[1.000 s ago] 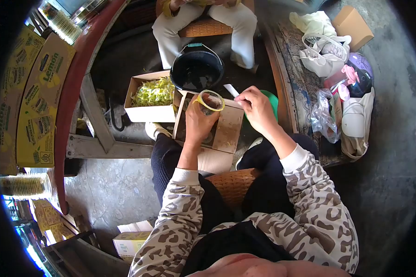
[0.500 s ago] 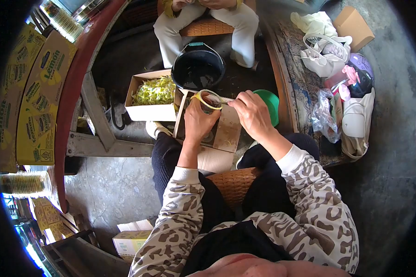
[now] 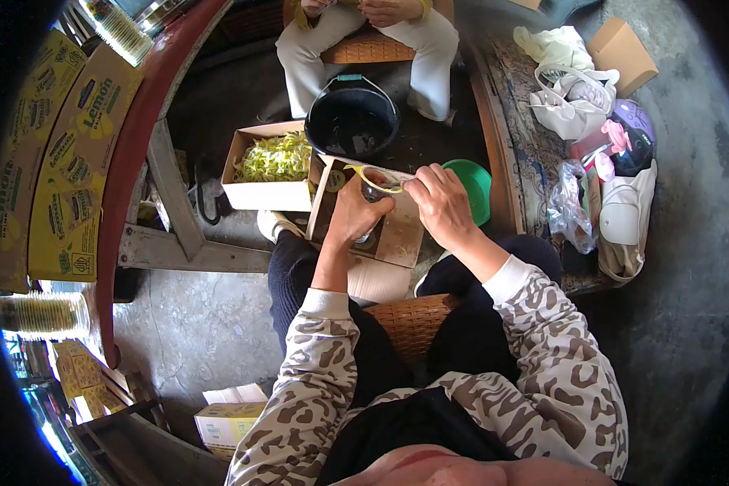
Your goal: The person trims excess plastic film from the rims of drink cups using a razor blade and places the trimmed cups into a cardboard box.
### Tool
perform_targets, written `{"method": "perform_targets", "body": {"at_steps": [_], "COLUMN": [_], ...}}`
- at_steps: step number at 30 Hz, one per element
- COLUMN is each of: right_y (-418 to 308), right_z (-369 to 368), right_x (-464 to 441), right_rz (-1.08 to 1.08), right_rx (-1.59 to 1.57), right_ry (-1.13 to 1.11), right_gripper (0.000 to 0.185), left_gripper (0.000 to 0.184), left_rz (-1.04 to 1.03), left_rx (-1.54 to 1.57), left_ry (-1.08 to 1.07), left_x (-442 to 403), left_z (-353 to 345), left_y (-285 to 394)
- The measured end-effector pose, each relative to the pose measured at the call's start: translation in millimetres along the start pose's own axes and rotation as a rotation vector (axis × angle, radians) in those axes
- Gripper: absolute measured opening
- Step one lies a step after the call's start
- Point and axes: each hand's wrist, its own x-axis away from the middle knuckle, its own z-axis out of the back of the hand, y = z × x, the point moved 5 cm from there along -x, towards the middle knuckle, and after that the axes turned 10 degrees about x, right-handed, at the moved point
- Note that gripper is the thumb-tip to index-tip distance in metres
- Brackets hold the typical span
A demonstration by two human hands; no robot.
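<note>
My left hand is closed around a small round container with a yellow rim, tilted so that a reddish-brown inside shows. Its lower part is mostly hidden by my fingers. At the rim's right side, my right hand pinches a thin, light-coloured piece whose kind I cannot make out. Both hands are above a brown cardboard piece between my knees. Just beyond them stands a black bucket with a wire handle, beside a carton of yellow-green peelings.
A green basin stands right of my hands. Another person sits opposite, hands at lap height. To the right, a bench bears bags and a cap. Yellow lemon-drink cartons stand by the red-edged table on the left.
The yellow-rimmed container has tilted and shifted slightly right, with its rim now looking narrower. My right hand has moved a little right and down. The whole view has shifted slightly.
</note>
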Motion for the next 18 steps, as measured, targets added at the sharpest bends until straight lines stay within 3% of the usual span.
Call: {"method": "perform_targets", "body": {"at_steps": [5,7,8,12,14,18], "right_y": [0,1,2,17,31,38], "right_z": [1,-1,-2,-12,-21,-11], "right_x": [-1,-1,0,4,7,6], "right_rz": [0.000,-0.010,-0.019,-0.233,-0.481,-0.551], "right_rx": [-0.002,-0.019,-0.035,-0.285,-0.620,-0.610], "right_ry": [0.001,0.003,0.004,-0.033,-0.051,-0.077], "right_gripper": [0.011,0.011,0.012,0.012,0.013,0.013], "left_gripper": [0.041,0.044,0.044,0.047,0.047,0.052], "left_rz": [0.044,0.245,0.244,0.122,0.030,-0.117], "left_rx": [0.111,0.334,0.334,0.265,0.183,0.084], "left_ry": [-0.061,-0.133,-0.137,-0.132,-0.113,-0.041], "left_x": [-3,0,1,-1,-2,-3], "left_z": [-1,-8,-8,-8,-7,-3], "left_y": [-12,-18,-18,-17,-13,1]}}
